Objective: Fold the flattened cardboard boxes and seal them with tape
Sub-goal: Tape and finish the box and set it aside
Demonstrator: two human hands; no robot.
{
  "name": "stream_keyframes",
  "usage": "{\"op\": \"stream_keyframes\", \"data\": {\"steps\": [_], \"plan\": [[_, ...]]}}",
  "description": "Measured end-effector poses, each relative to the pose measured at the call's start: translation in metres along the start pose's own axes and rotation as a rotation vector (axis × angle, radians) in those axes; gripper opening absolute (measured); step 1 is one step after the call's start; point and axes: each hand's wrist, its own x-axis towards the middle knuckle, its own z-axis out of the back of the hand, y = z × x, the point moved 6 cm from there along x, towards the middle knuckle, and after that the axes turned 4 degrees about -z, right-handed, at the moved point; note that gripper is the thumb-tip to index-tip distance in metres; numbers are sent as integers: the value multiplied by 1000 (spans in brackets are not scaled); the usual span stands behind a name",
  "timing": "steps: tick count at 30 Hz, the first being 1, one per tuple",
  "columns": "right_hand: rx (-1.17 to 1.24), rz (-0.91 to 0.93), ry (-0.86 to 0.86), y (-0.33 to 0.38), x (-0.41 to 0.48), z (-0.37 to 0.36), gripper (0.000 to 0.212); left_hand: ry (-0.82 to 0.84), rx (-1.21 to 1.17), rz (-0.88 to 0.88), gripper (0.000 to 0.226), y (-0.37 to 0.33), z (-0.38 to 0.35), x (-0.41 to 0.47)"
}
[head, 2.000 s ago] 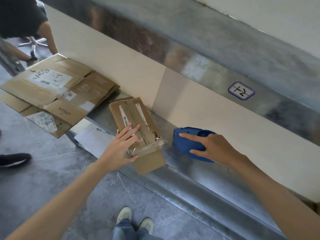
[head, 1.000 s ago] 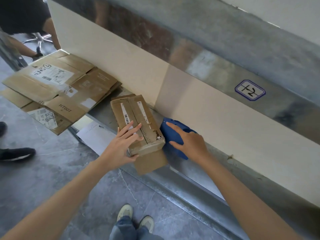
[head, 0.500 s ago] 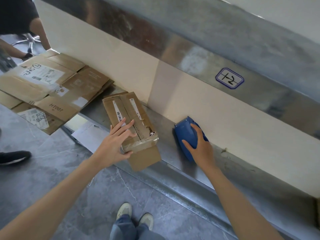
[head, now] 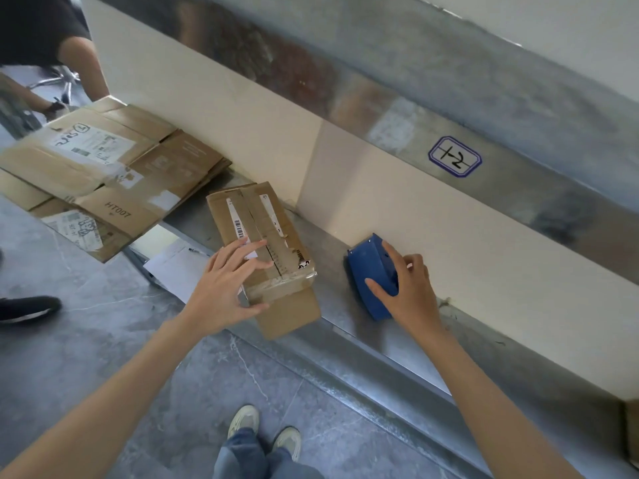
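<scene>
A small folded cardboard box [head: 256, 229] lies on the metal ledge [head: 345, 305], its near end wrapped in clear tape and overhanging the ledge's edge. My left hand [head: 224, 288] rests flat on the box's near end, fingers spread, thumb against its side. To the right, a blue tape dispenser [head: 371, 274] stands on the ledge against the cream wall panel. My right hand [head: 408, 288] wraps around the dispenser from the right, thumb on its front face. A stack of flattened cardboard boxes [head: 114, 167] lies at the left end of the ledge.
A white sheet of paper [head: 173, 267] sticks out beside the box. A label marked 12 [head: 454, 156] sits on the metal panel above. Another person's arm [head: 83, 60] and shoe [head: 27, 307] are at the left. My feet [head: 262, 430] stand on grey floor.
My right hand slid the blue dispenser away from the box, to the right along the wall, and still holds it. My left hand has stayed on the box.
</scene>
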Motion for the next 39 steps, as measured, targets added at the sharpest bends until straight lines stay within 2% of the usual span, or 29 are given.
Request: {"op": "stream_keyframes", "data": {"steps": [3,5,7,10,14,21,27,32,36,39], "plan": [[18,187,-23,34,4,6,63,-27,-53,41,65,-3,0,-2],[17,342,43,65,7,-2,59,-62,-91,55,64,-6,0,-2],[18,459,139,93,11,-17,64,-92,-127,80,62,-8,0,-1],[-7,536,264,118,19,-40,75,-123,-132,116,53,-10,2,0],[-25,591,274,129,25,-52,70,-128,-130,126,49,-10,3,-2],[61,594,198,122,30,-54,60,-101,-100,76,53,-7,1,-4],[86,559,299,115,34,-54,56,-72,-190,94,54,2,7,-9],[260,417,424,111,30,-59,48,-183,-255,156,47,0,8,-15],[369,370,373,115,29,-63,36,-320,-267,184,34,-4,10,-19],[422,342,296,115,30,-65,25,-364,-255,181,27,-5,9,-18]]}}
